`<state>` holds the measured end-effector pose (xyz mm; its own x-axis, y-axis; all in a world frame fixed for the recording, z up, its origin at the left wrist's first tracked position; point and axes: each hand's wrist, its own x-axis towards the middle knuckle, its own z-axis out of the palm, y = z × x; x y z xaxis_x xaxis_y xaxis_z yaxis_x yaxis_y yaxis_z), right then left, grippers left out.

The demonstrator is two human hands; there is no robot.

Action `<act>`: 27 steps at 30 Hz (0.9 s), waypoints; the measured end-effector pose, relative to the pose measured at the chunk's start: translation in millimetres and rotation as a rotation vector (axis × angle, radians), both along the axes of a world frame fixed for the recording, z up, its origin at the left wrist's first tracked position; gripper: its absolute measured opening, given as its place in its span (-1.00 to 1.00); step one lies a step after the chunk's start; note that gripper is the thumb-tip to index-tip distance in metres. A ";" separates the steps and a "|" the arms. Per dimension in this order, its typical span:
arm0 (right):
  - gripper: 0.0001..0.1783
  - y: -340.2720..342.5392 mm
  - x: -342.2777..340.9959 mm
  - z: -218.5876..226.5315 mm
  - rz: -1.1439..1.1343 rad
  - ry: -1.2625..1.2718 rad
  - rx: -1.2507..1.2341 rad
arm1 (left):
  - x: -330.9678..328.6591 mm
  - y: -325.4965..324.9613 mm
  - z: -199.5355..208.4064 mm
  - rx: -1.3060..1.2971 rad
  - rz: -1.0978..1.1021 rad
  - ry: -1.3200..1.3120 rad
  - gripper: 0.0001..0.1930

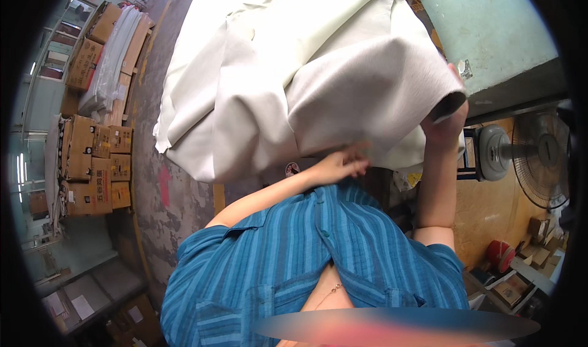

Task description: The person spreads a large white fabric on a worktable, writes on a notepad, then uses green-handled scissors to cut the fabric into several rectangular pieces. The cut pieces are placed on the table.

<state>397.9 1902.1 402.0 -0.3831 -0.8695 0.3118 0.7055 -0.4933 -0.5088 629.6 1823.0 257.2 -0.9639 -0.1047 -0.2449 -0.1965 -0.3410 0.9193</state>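
Sheeting (245,114), pale grey: curled fold (392,83) at its near right corner, long axis left to right, dark mouth (448,106) facing right; gripped by right hand (452,125). Left hand (337,166): half-curled, blurred, grip unclear. Cartons (78,145): stacked, contents hidden.

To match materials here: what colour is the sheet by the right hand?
The sheet is pale grey near the right hand; best seen in the head view.

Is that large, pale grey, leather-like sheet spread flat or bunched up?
Bunched up: the pale grey, leather-like sheet shows deep folds and creases, and its edge curls where the right hand holds it.
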 end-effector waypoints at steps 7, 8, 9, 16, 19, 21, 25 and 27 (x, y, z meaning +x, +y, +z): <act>-0.47 18.0 -24.3 -11.9 -0.142 -0.032 -0.135 | 66.2 -62.8 -38.9 0.187 0.683 0.101 -0.44; -0.48 31.6 -27.0 -25.4 -0.211 -0.025 -0.061 | 91.1 -62.5 -34.2 0.372 0.763 0.171 -0.42; -0.51 46.5 -29.7 -39.4 -0.240 0.000 -0.019 | 111.9 -64.9 -31.9 0.585 0.854 0.126 -0.41; -0.49 110.1 -42.3 -98.1 -0.164 -0.251 0.534 | 153.0 -37.8 -15.6 0.657 1.003 0.112 -0.47; -0.32 133.6 -48.6 -93.5 -0.141 -0.186 0.730 | 200.5 -33.6 67.4 0.383 0.878 0.003 -0.50; -0.27 148.1 -53.8 -89.8 -0.116 -0.081 0.771 | 225.7 -7.3 121.3 -0.156 1.029 -0.047 -0.47; -0.26 172.6 -50.3 -100.3 -0.084 0.084 0.986 | 241.1 9.7 152.6 -0.349 0.784 -0.363 -0.51; -0.41 179.8 -48.8 -117.6 0.046 0.314 1.317 | 224.7 19.5 109.4 -0.419 0.831 -0.532 -0.59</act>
<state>349.1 2081.9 284.4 -0.4126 -0.5976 -0.6875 0.4760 0.5021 -0.7221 854.3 1842.5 366.6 -0.3318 -0.8521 -0.4048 -0.4581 -0.2295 0.8587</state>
